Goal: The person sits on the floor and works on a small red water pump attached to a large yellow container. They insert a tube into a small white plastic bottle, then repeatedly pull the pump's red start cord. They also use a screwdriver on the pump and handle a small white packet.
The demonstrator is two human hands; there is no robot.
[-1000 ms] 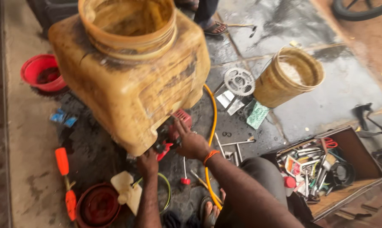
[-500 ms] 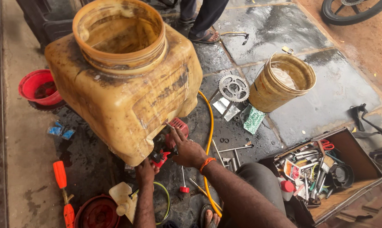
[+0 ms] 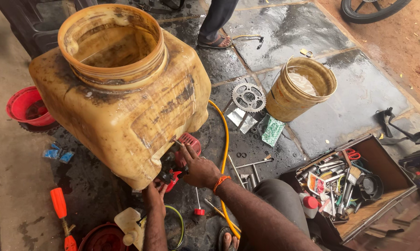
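Resting on the wet stone floor point(image 3: 349, 93), tilted, the big grimy yellow tank point(image 3: 121, 107) looks bulky, stiff and slick, best steadied low; at its base the left hand point(image 3: 155, 191) pinches the small red-and-black engine point(image 3: 178, 160), the right hand point(image 3: 198, 169) lies open-fingered on it, beside the yellow hose point(image 3: 225, 144).

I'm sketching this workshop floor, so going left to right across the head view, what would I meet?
Red bowl → orange-handled tool → big yellow tank → left hand → right hand → sprocket → yellow bucket → wooden toolbox.
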